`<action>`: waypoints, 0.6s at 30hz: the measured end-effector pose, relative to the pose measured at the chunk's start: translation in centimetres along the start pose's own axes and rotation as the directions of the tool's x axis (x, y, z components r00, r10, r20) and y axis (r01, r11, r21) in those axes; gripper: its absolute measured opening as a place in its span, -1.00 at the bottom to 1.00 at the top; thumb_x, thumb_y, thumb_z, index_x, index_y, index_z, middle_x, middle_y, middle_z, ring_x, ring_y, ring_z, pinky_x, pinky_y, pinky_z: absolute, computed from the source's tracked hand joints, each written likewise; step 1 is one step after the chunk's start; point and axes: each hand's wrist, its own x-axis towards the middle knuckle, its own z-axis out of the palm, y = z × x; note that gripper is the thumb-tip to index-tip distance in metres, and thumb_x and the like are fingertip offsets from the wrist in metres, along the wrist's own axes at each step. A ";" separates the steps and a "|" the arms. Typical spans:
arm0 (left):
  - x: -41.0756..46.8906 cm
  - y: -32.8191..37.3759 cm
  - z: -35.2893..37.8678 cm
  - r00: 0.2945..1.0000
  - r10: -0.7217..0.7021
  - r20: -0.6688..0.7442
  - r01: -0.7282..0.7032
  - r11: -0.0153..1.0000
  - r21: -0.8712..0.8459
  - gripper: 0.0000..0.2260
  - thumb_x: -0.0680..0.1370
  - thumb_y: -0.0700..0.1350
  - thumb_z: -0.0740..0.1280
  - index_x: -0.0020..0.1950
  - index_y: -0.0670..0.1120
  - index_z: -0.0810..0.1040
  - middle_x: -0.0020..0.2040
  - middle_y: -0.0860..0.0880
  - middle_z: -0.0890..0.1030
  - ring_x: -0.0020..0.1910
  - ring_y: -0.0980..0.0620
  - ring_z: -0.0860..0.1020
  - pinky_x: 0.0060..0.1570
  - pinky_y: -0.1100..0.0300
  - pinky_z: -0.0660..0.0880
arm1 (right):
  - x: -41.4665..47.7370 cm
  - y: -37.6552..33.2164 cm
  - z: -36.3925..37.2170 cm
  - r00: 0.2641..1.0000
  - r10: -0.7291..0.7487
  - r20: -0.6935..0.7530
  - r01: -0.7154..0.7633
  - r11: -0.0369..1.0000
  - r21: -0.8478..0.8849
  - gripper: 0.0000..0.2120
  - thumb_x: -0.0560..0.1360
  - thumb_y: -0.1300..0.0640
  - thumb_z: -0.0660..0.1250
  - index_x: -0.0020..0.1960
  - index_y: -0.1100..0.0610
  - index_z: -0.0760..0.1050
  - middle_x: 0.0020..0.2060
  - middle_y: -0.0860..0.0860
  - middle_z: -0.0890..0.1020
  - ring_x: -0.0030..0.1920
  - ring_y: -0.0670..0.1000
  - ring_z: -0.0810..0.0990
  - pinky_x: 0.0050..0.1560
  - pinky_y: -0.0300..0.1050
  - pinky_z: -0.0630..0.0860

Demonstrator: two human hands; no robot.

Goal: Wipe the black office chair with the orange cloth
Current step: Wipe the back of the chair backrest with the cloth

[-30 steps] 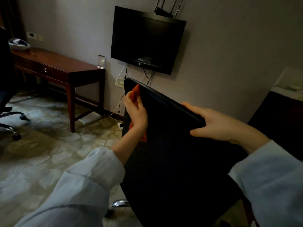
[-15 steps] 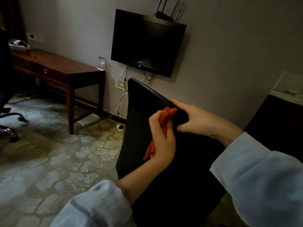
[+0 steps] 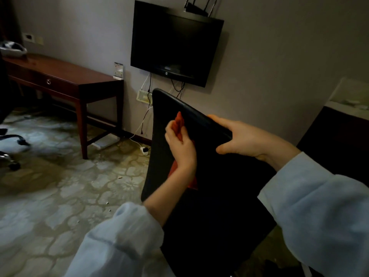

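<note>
The black office chair's backrest (image 3: 215,196) fills the lower middle of the head view, its top edge slanting from upper left to right. My left hand (image 3: 180,145) grips the orange cloth (image 3: 178,122) and holds it against the backrest just below the top edge. Part of the cloth hangs under my wrist. My right hand (image 3: 244,137) grips the top edge of the backrest, thumb on the near face and fingers over the far side.
A wooden desk (image 3: 65,76) stands at the left wall with a bowl (image 3: 13,49) on it. A black TV (image 3: 175,47) hangs on the wall above cables and a socket. Another chair's base (image 3: 12,142) sits at far left. A dark cabinet (image 3: 343,132) stands right.
My left hand with the cloth slid right along the top edge toward my right hand, then moved back left. My right hand kept its hold on the edge.
</note>
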 end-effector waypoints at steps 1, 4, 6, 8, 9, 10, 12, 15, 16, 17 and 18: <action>-2.1 -0.2 -0.1 0.999 0.020 0.038 -0.019 1.000 -0.024 -0.75 0.62 -0.17 0.18 0.29 0.01 0.35 0.23 -0.04 0.42 0.09 0.22 0.47 0.00 0.37 0.46 | 0.1 0.1 0.1 1.000 0.002 -0.010 -0.002 1.000 -0.003 -0.16 0.40 0.31 0.39 0.51 -0.15 0.10 0.19 0.03 0.51 -0.02 0.00 0.57 -0.09 -0.24 0.50; -8.0 0.4 0.5 0.981 0.129 0.147 -0.118 0.990 -0.080 -0.75 0.60 -0.17 0.18 0.24 0.10 0.35 0.22 -0.07 0.42 0.20 0.11 0.48 0.21 0.17 0.45 | 0.0 0.4 0.0 1.000 0.019 -0.005 -0.019 0.998 0.053 -0.15 0.39 0.34 0.40 0.52 -0.13 0.11 0.25 0.04 0.46 0.02 -0.02 0.55 -0.06 -0.21 0.51; -10.1 1.3 1.3 0.968 0.191 0.163 -0.175 0.979 -0.107 -0.74 0.58 -0.16 0.18 0.21 0.14 0.35 0.22 -0.11 0.40 0.21 0.09 0.48 0.23 0.17 0.44 | -0.5 0.6 -0.3 1.000 0.018 0.002 -0.018 0.992 0.125 -0.18 0.40 0.37 0.37 0.50 -0.10 0.13 0.29 0.03 0.44 0.11 0.01 0.55 0.01 -0.18 0.54; -9.9 2.2 1.7 0.948 0.272 0.165 -0.257 0.961 -0.108 -0.70 0.57 -0.17 0.19 0.18 0.22 0.34 0.20 -0.12 0.40 0.19 0.12 0.48 0.21 0.20 0.44 | -1.5 0.9 -0.7 1.000 -0.006 0.009 0.005 0.995 0.102 -0.22 0.43 0.35 0.36 0.51 -0.08 0.12 0.33 -0.02 0.41 0.21 -0.04 0.49 0.03 -0.32 0.48; -9.1 2.6 1.7 0.934 0.316 0.167 -0.304 0.948 -0.095 -0.68 0.56 -0.17 0.20 0.16 0.25 0.35 0.20 -0.10 0.41 0.18 0.14 0.48 0.20 0.21 0.44 | -2.1 1.1 -0.9 1.000 -0.026 0.015 0.025 0.998 0.055 -0.22 0.43 0.33 0.36 0.51 -0.06 0.10 0.35 -0.06 0.38 0.26 -0.10 0.43 0.06 -0.39 0.41; -8.0 2.9 1.9 0.927 0.334 0.171 -0.325 0.943 -0.079 -0.68 0.56 -0.16 0.21 0.14 0.27 0.36 0.19 -0.08 0.42 0.18 0.14 0.48 0.21 0.21 0.44 | -2.7 1.3 -1.0 0.999 -0.047 0.022 0.046 0.999 0.019 -0.22 0.44 0.31 0.37 0.52 -0.05 0.09 0.35 -0.09 0.36 0.28 -0.16 0.39 0.08 -0.45 0.36; -5.2 3.2 2.5 0.936 0.303 0.179 -0.295 0.953 -0.070 -0.78 0.56 -0.08 0.21 0.14 0.20 0.39 0.21 -0.07 0.45 0.20 0.05 0.49 0.24 0.10 0.44 | -4.0 2.0 -1.2 0.997 -0.076 0.006 0.076 0.997 -0.007 -0.26 0.45 0.28 0.38 0.47 -0.14 0.13 0.26 -0.18 0.41 0.15 -0.29 0.44 0.06 -0.53 0.34; -2.4 3.4 2.6 0.917 0.328 0.227 -0.332 0.943 -0.025 -0.76 0.55 0.03 0.18 0.21 0.08 0.37 0.23 -0.14 0.45 0.20 -0.07 0.50 0.22 -0.02 0.46 | -6.8 3.3 -1.3 0.993 -0.063 -0.100 0.071 0.994 0.085 -0.42 0.49 0.25 0.36 0.28 -0.28 0.23 0.10 -0.31 0.48 -0.03 -0.46 0.48 -0.03 -0.59 0.35; -1.7 3.3 2.3 0.906 0.349 0.239 -0.360 0.933 0.001 -0.75 0.55 0.01 0.18 0.22 0.05 0.37 0.22 -0.14 0.44 0.19 -0.07 0.50 0.22 0.00 0.46 | -7.6 3.8 -1.1 0.991 -0.053 -0.120 0.068 0.989 0.128 -0.44 0.50 0.23 0.36 0.28 -0.27 0.24 0.11 -0.32 0.48 0.01 -0.47 0.48 -0.01 -0.57 0.37; -1.2 3.2 1.8 0.899 0.366 0.240 -0.382 0.924 0.026 -0.76 0.56 -0.03 0.18 0.22 0.01 0.39 0.21 -0.13 0.42 0.19 -0.05 0.49 0.21 0.05 0.45 | -8.4 4.2 -0.8 0.991 -0.044 -0.130 0.065 0.985 0.162 -0.46 0.50 0.20 0.36 0.28 -0.27 0.24 0.13 -0.33 0.48 0.04 -0.45 0.48 0.01 -0.55 0.39; -0.6 2.9 1.3 0.900 0.372 0.228 -0.391 0.919 0.046 -0.77 0.57 -0.07 0.19 0.22 -0.01 0.40 0.19 -0.14 0.41 0.18 -0.04 0.48 0.21 0.09 0.45 | -9.1 4.4 -0.4 0.990 -0.032 -0.139 0.058 0.980 0.188 -0.47 0.50 0.18 0.36 0.27 -0.29 0.24 0.12 -0.36 0.47 0.05 -0.44 0.49 0.03 -0.52 0.41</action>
